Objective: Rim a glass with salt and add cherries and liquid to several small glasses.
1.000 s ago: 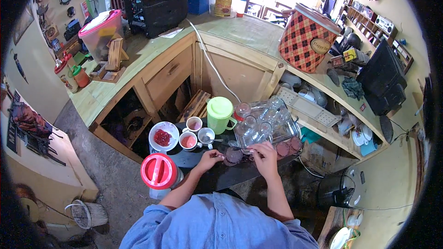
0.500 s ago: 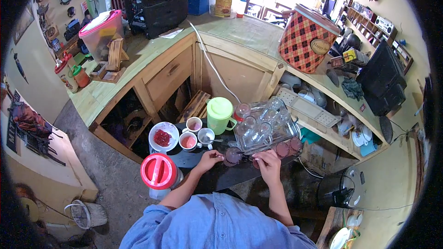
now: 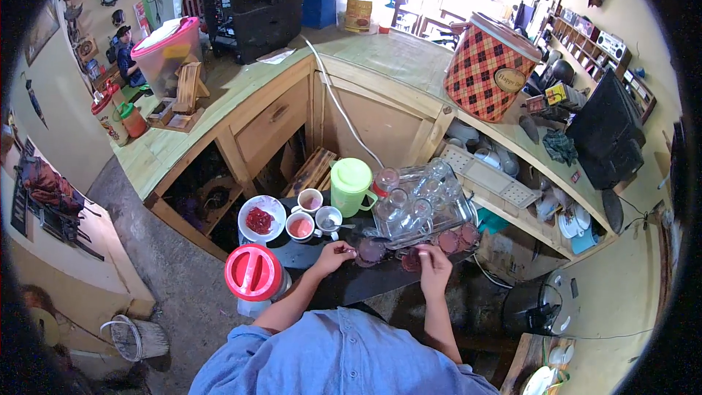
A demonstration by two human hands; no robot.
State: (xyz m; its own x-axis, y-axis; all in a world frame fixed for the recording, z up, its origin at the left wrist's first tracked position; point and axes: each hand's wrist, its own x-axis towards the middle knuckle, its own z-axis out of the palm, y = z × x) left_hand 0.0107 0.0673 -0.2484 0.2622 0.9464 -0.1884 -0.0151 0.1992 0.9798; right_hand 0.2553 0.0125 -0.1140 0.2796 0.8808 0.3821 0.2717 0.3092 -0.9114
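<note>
My left hand (image 3: 333,258) is closed in a pinch beside a round glass with purplish contents (image 3: 371,250); whatever lies between its fingertips is too small to tell. Also pinched, my right hand (image 3: 434,267) is at a second dark purplish glass (image 3: 411,260), and its fingertips partly hide what they touch. Several more glasses with pinkish-brown contents (image 3: 448,241) stand to its right. Behind them, upturned clear glasses (image 3: 421,208) crowd a clear tray (image 3: 387,232). All of this is on a low dark table (image 3: 329,284).
Left on the table are a bowl of red jelly-like food (image 3: 259,219), a cup of pink liquid (image 3: 300,227), a cup with a spoon (image 3: 328,217), a lime-green pitcher (image 3: 352,186) and a red-lidded jug (image 3: 253,272). A wooden counter (image 3: 380,66) curves around behind. A person (image 3: 129,58) sits far left.
My right hand has moved a little to the right, away from the left hand, still pinched. My left hand stays almost in place. A person has come into view at the far left.
</note>
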